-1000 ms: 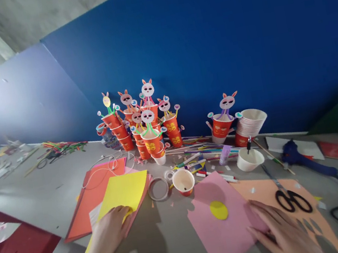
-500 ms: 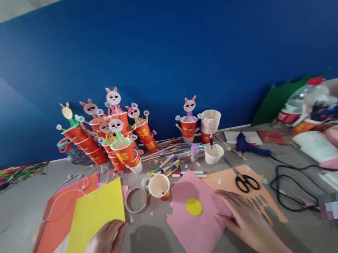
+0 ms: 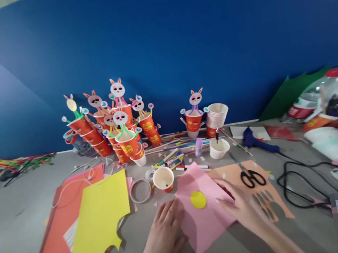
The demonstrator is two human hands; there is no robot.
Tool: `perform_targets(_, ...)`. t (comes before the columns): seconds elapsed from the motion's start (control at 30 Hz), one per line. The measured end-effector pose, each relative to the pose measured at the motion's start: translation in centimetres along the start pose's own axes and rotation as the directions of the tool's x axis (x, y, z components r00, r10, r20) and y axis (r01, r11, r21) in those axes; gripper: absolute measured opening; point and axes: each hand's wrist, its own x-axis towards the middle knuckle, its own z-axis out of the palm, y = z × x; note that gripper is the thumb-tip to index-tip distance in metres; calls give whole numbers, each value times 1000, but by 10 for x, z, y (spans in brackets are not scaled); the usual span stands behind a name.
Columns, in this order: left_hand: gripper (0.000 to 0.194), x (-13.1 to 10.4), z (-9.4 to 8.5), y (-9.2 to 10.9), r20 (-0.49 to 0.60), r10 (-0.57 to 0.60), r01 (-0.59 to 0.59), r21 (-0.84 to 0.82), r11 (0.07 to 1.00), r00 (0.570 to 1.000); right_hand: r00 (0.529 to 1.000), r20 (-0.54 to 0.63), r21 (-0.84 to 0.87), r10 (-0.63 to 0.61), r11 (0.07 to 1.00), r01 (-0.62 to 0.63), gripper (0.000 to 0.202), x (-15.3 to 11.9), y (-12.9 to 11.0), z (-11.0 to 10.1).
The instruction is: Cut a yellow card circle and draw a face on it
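Some pink paper (image 3: 207, 229) meets the flattened left hand (image 3: 164, 235) and half-curled right hand (image 3: 241, 206), whose grip looks unclear.

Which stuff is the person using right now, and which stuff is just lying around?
Seems in use:
- pink paper, with the left hand at its left edge and the right hand at its right
- yellow circle, lying on it

Probably just lying about, no hand on them:
- bottle with a red cap
- blue glue gun
- grey ring
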Motion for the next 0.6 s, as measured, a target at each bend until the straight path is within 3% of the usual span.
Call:
perform_targets(0.17, 53, 6, -1, 5, -97, -25, 18, -70, 997, 995, 998, -55, -49, 32, 998, -35, 30, -8, 1, -1)
perform_targets(0.27, 59, 17, -3, 13, -122, 54, -63, -67, 996, 991, 995, -88, -64, 42, 997, -48, 29, -16, -9, -6)
perform_targets(0.4, 70, 35, 2, 28, 7, 212, -212, -21, 977, 977, 998, -43, -9, 52, 999, -52, 28, -26, -16, -21)
perform_targets(0.47, 71, 38, 8, 30, 60, 235, -234, -20, 972, 970, 990, -121, 11, 78, 997, -78, 30, -34, -7, -36)
perform_targets(0.5, 71, 38, 10, 29, 68, 235, -234, -24, 972, 970, 972, -204, 18, 117, 993, -115, 32, -40, 0, -45)
perform_targets(0.53, 71, 37, 12, 27, 65, 230, -228, -28, 973, 971, 925, -336, 23, 175, 984, -178, 34, -46, 9, -55)
perform_targets(0.57, 71, 35, 14, 24, 57, 220, -218, -31, 975, 974, 844, -469, 48, 261, 962, -271, 37, -53, 18, -66)
perform_targets(0.6, 71, 34, 15, 21, 46, 209, -207, -31, 978, 977, 734, -573, 116, 365, 922, -369, 40, -61, 27, -77)
